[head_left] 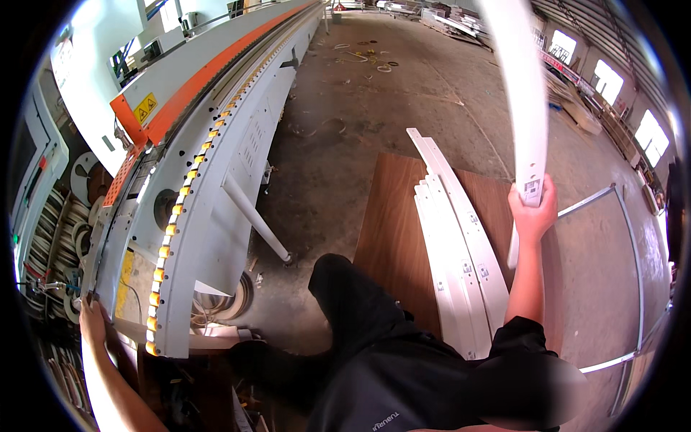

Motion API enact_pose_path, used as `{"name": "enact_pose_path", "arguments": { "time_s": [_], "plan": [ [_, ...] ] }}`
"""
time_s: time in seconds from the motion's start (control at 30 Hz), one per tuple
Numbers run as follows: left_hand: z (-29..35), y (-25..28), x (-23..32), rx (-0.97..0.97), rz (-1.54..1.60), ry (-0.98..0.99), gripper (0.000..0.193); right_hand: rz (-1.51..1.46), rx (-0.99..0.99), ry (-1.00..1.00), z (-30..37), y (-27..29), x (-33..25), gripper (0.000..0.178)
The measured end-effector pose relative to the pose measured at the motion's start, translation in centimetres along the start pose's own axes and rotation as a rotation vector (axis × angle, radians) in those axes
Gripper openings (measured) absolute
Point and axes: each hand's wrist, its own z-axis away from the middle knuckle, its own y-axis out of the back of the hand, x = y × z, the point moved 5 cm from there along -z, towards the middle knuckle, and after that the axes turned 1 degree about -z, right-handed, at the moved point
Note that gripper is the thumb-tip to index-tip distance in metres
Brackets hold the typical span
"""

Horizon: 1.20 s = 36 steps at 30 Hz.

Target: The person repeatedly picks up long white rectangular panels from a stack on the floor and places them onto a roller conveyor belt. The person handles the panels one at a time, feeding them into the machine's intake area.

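Observation:
My right hand (534,209) is closed round the lower end of a long white board (524,93). The board rises steeply toward the top edge of the view, and a small printed label sits just above my fingers. Several similar white boards (461,266) lie lengthwise on a brown wood-grain panel (385,223), left of my right forearm. At the far left, my left hand (92,324) touches the near end of a long grey machine (219,165). Its fingers are mostly hidden against the machine's edge, so their grip is unclear.
Yellow rollers (170,230) line the machine's side, and an orange guard (173,115) runs along it. A white support leg (255,219) slants to the floor. Coiled edging strips (54,245) are stacked at the left. A metal frame (637,273) stands on the right.

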Motion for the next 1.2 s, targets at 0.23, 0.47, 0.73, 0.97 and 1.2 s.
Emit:
{"name": "enact_pose_path", "arguments": {
  "time_s": [0.23, 0.47, 0.73, 0.97, 1.2],
  "plan": [
    [0.6, 1.0, -1.0, -0.003, -0.03, 0.024, 0.063, -0.085, -0.092, -0.296, 0.6, -2.6, -1.1, 0.058],
    [1.8, 4.7, 4.5, 0.207, -0.262, -0.032, 0.064, -0.464, -0.295, -0.331, 9.3, -6.3, -1.8, 0.058],
    [13.1, 15.1, 34.1, 0.482, 0.234, -0.704, 0.065, -1.331, -0.379, -0.309, 8.5, -4.9, -14.5, 0.037],
    [30.4, 19.6, 50.4, 0.307, 0.305, -1.489, 0.051, -1.556, 0.067, 0.258, 5.6, 0.2, -31.6, 0.049],
    [31.8, 18.8, 47.7, 0.314, 0.354, -1.377, 0.036, -1.816, -0.887, -0.032, 9.7, -1.5, -37.0, 0.089]
  ]
}}
